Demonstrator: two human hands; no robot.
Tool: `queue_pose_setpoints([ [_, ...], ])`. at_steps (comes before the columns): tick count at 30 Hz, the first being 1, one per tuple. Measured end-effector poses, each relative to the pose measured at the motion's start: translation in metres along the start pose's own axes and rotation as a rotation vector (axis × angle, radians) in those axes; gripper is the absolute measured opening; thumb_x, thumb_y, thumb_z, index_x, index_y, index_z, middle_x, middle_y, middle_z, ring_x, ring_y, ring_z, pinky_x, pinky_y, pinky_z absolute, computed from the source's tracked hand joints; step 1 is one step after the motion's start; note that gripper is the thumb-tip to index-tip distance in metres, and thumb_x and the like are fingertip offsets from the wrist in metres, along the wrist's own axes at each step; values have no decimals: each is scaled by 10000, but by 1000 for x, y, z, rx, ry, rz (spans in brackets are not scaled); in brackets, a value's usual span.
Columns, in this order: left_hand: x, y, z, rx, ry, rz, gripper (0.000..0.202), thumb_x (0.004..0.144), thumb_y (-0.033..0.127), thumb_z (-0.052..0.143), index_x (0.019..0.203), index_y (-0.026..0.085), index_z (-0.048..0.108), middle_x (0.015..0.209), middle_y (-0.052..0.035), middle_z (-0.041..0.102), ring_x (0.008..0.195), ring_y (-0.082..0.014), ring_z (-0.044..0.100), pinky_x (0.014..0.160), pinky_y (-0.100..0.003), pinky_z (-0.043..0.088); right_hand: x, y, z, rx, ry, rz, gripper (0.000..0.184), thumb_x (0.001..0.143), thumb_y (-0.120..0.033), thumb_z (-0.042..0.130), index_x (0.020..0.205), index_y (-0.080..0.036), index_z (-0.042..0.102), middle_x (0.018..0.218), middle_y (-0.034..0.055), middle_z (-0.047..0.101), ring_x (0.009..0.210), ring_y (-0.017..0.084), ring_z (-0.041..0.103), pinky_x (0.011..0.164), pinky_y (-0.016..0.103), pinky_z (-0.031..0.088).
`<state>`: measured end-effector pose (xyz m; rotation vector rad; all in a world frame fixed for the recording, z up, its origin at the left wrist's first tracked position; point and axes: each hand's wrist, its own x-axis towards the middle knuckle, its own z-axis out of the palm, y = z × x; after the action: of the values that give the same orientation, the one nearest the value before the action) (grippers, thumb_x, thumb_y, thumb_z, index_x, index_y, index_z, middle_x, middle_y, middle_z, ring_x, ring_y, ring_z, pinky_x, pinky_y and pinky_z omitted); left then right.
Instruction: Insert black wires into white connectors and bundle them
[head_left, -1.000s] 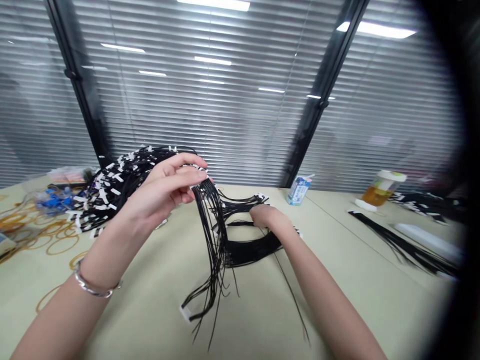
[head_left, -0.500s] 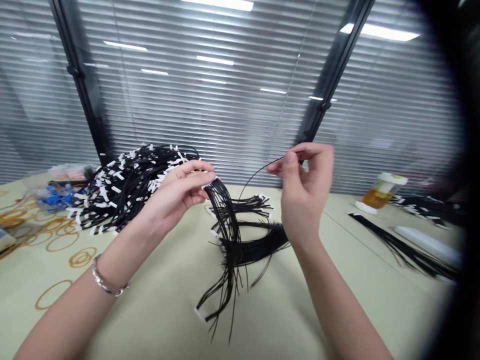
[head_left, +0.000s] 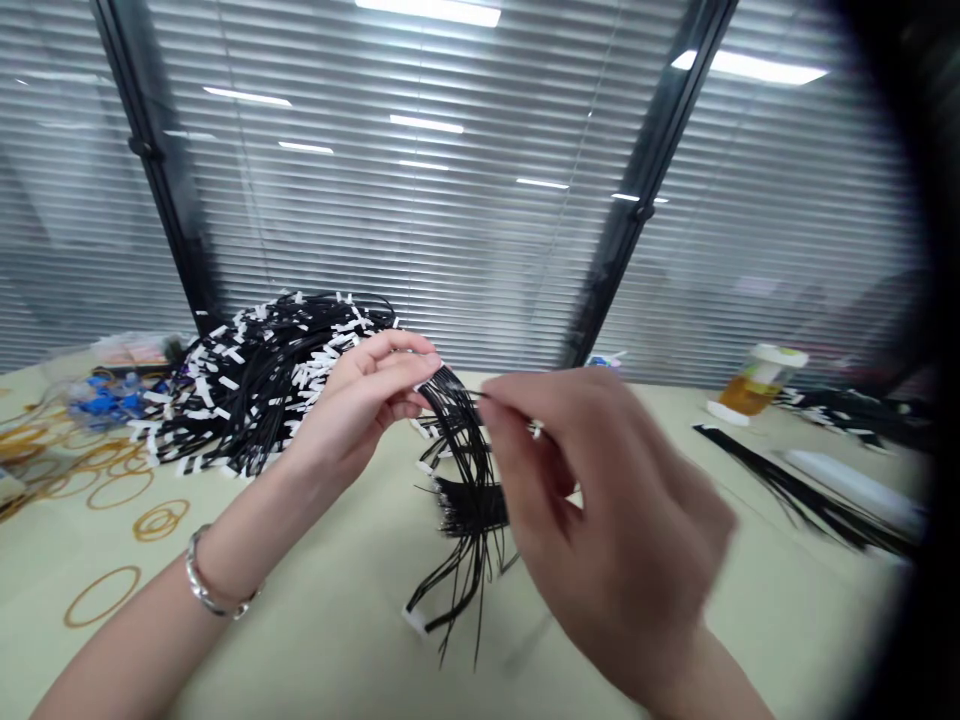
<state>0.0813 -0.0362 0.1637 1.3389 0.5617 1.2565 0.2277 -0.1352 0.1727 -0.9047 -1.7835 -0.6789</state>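
My left hand (head_left: pixel 382 385) pinches the upper end of a black wire harness (head_left: pixel 466 440), whose strands arc down over the table. A white connector (head_left: pixel 414 620) closes off one lower end; other strands dangle loose. Close by on the right, my right hand (head_left: pixel 600 500) is blurred, with thumb and forefinger pressed together at a thin black wire (head_left: pixel 474 392) beside the harness. Behind the hanging strands lies a bundle of cut black wires (head_left: pixel 457 505), partly covered by my right hand.
A big heap of black cables with white connectors (head_left: pixel 255 390) fills the back left. Rubber bands (head_left: pixel 161 520) and blue parts in clear plastic (head_left: pixel 109 398) lie left. On the right are a cup of amber liquid (head_left: pixel 754 385), black wires (head_left: pixel 772 480) and a white strip (head_left: pixel 855 485).
My right hand has come down and inward from the upper right, toward the harness, and nearer the camera. My left hand keeps its hold, almost unmoved.
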Motion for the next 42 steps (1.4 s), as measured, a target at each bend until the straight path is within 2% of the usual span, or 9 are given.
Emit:
queue_pose_setpoints([
  [4,-8,5,5,-18,-3,25,150,737,249,716,847,200,626,718,31,555,568,-56,505,523,-150,421,-2,5,25,-53,-35,-50,157,792,-14,498,878,-133,553,723,15,553,615,100,472,537,247,382],
  [7,-12,7,7,-8,-3,26,129,742,238,708,833,208,621,704,34,553,557,-59,503,507,-149,414,-1,10,32,-9,-57,10,96,823,-60,477,851,-126,540,724,23,548,639,108,480,560,249,380],
  [13,-14,10,8,-11,-9,40,129,742,233,709,827,207,616,724,30,576,571,-65,527,496,-145,413,-1,9,21,-123,-85,-109,184,808,7,477,937,-118,518,704,-9,541,603,96,463,547,251,343],
  [21,-16,12,8,-20,-4,50,112,757,225,694,832,198,615,737,31,588,557,-51,510,491,-133,401,-5,10,19,-246,-103,-132,252,728,52,506,905,-128,502,677,-31,502,567,85,428,527,241,311],
  [29,-13,10,10,-10,12,57,121,733,235,711,804,198,621,694,27,572,552,-63,488,496,-154,398,-8,10,23,-300,-79,-93,228,721,47,506,854,-138,501,641,-41,436,544,79,370,503,238,259],
  [42,-14,8,8,36,-10,59,118,770,250,687,834,198,603,714,17,571,588,-76,494,515,-157,405,-10,11,25,-245,-114,-54,219,712,38,509,840,-140,506,654,-39,472,575,77,384,535,233,271],
])
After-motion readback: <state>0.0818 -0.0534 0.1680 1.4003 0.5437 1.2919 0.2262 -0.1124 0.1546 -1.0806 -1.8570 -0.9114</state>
